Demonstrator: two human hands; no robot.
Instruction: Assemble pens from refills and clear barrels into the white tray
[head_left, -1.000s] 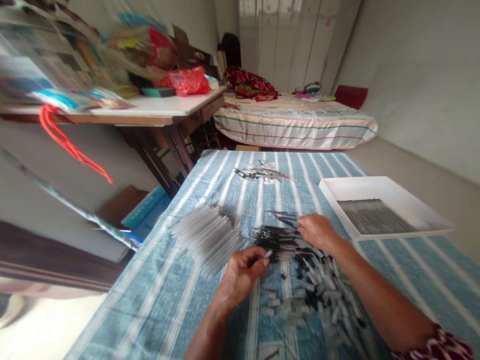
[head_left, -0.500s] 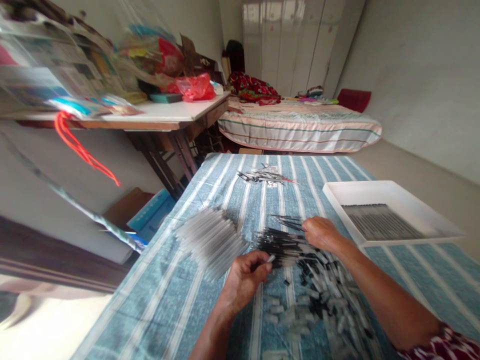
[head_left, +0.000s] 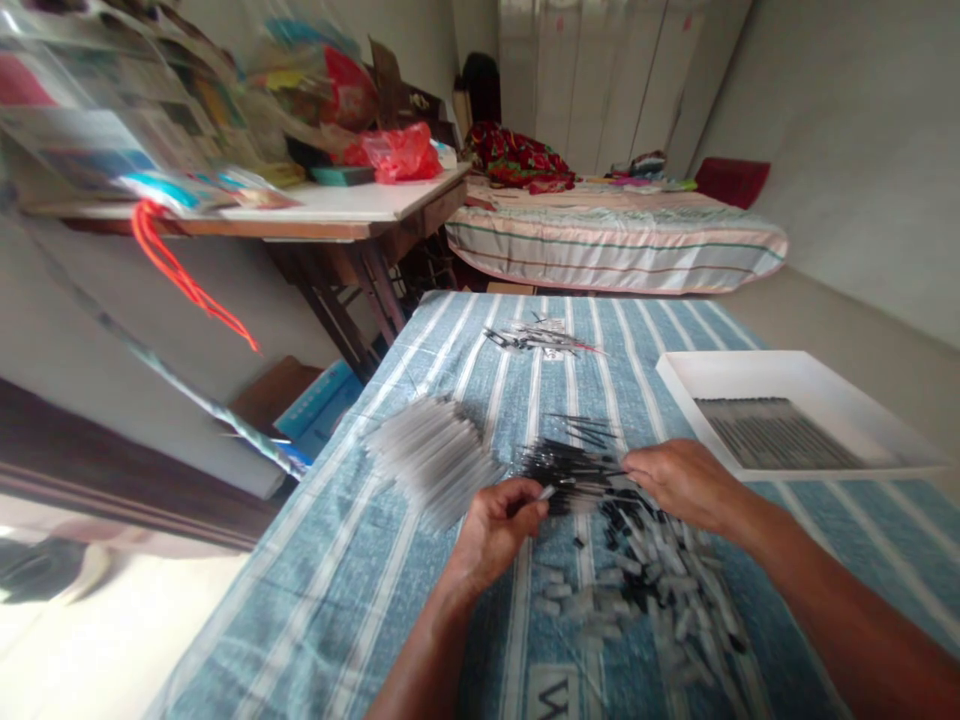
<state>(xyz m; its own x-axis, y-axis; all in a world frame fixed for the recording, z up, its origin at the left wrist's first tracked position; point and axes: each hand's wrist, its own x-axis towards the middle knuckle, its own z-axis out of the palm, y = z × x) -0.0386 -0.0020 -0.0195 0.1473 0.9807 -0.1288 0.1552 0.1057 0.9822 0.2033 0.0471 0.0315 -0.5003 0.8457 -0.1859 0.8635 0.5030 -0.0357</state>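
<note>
Clearly these are pen parts, spread on a worktop (head_left: 337, 580) under a blue striped cloth. The left hand (head_left: 495, 535) has its grip closed on one clear pen barrel (head_left: 541, 494), whose tip pokes out between thumb and forefinger. The right hand (head_left: 679, 482) lies fingers-down on the pile of black refills (head_left: 570, 468), its fingertips pinched toward a thin rod; whether it has actually caught one, I cannot tell. Such refills look light, stiff and slim, likely to roll and slip on the cloth, so a fingertip pinch near one end should serve best. Loose caps (head_left: 645, 590) lie under the right wrist, clear barrels (head_left: 435, 455) are fanned to the left, and a white tray (head_left: 750, 370) of finished rows stands to the right.
</note>
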